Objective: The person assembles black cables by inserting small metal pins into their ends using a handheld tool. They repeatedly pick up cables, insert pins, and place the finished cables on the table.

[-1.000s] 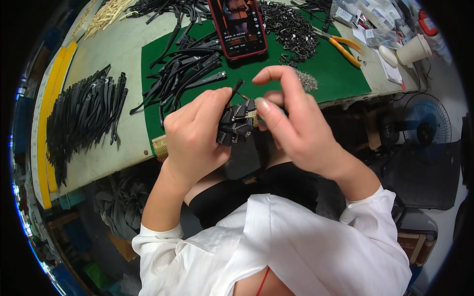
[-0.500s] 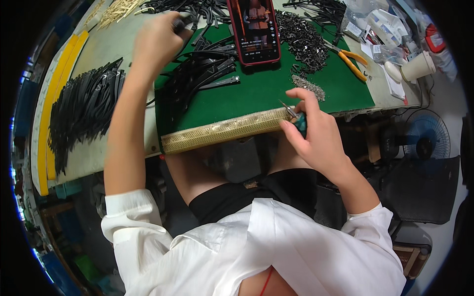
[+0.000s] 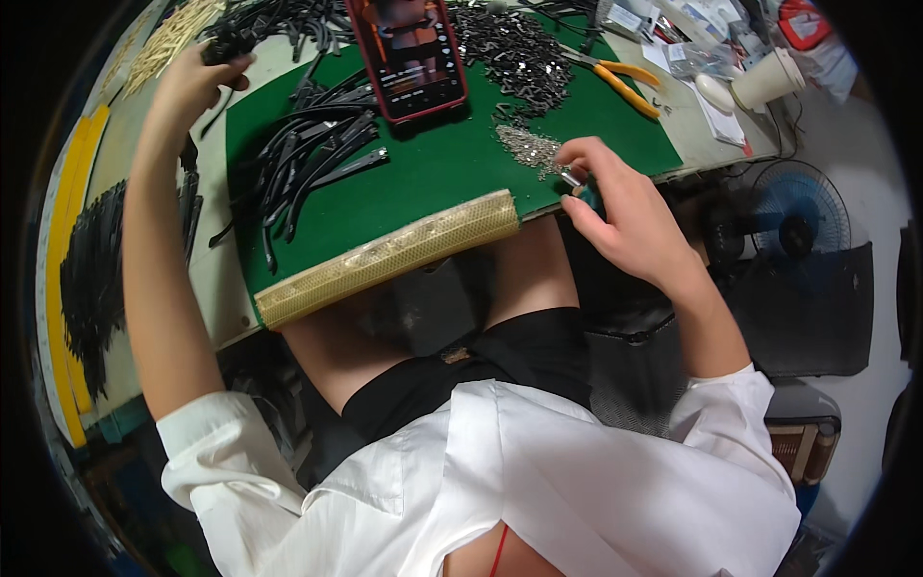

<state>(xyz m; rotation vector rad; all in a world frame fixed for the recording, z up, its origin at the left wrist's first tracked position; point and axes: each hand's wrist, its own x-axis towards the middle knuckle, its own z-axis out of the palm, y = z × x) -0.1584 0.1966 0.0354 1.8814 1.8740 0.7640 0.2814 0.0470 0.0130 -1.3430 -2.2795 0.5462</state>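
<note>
Nearest you: white shirt sleeves and black shorts, lap under the surface [image 3: 226, 288] edge. At that edge a gold mesh strip [image 3: 385, 258] borders the green mat [image 3: 452, 173].

Your right hand [image 3: 625, 216] sits at the mat's near-right corner. Its grip is nearly closed, thumb and forefinger pinched on a small silver part [image 3: 571, 179]; a teal handle [image 3: 588, 198] shows under the palm, can't tell what tool. Just beyond the fingertips lies a heap of small silver bits [image 3: 527, 146], touching distance.

Mid mat, left: a loose pile of black curved strips [image 3: 312, 154], spilling toward the mat's left edge. Behind center, a red-cased phone [image 3: 409, 53], screen lit. Right of it a big heap of dark metal clips [image 3: 510, 48], then orange-handled pliers [image 3: 620, 79] lying flat, well clear of your right hand.

Your left hand [image 3: 197, 82] is stretched far out to the back-left, off the mat, grip closed round a bundle of black pieces [image 3: 226, 43]. The forearm crosses over another stack of black strips [image 3: 96, 260] along the surface's left side; yellow strips [image 3: 67, 231] beyond those.

Far right: white cup [image 3: 764, 82], papers; a floor fan [image 3: 798, 216] below the surface.
</note>
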